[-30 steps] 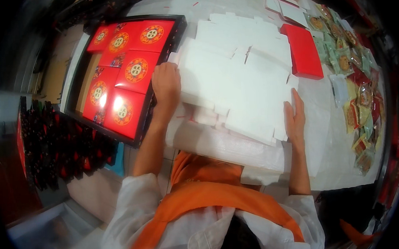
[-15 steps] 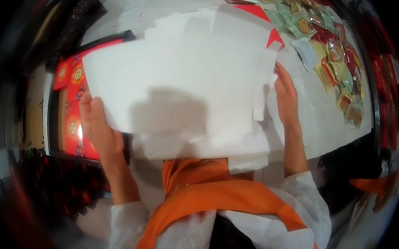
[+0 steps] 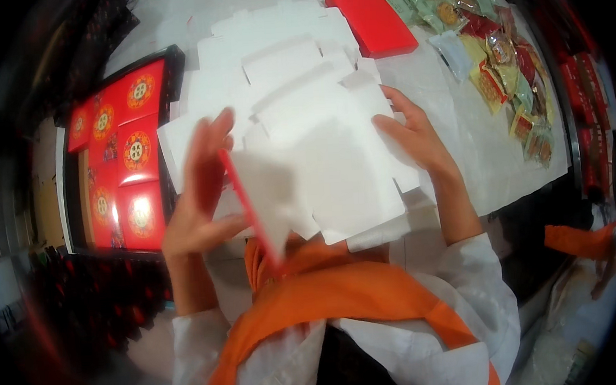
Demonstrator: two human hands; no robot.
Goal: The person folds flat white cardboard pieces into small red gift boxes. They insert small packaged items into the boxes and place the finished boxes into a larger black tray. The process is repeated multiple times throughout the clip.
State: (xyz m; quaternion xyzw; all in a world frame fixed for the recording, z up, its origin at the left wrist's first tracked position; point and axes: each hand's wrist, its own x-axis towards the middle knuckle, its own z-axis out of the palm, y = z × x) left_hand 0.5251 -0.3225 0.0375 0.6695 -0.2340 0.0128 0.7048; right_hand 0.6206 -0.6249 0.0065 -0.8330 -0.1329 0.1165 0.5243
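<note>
In front of me is a flat, unfolded cardboard box blank (image 3: 335, 170), white on its inner face, with one left panel tipped up so that its red outer side shows. My right hand (image 3: 410, 130) grips its right edge, thumb on top and fingers along the far side. Beside the raised panel, my left hand (image 3: 202, 188) is spread, its thumb stretched toward the red side; it is slightly blurred, and I cannot tell whether it touches. More white blanks (image 3: 222, 53) lie beneath and beyond.
At the left a black-rimmed tray (image 3: 173, 66) holds several red boxes (image 3: 136, 157) with round gold emblems. A folded red box (image 3: 375, 22) lies beyond the blanks. Wrapped snack packets (image 3: 488, 75) are heaped along the right side of the white-covered table (image 3: 475, 154).
The blank has come down from a raised, level position, and its left panel is now bent up. My left hand has released the left edge and opened. The red box beyond is now uncovered.
</note>
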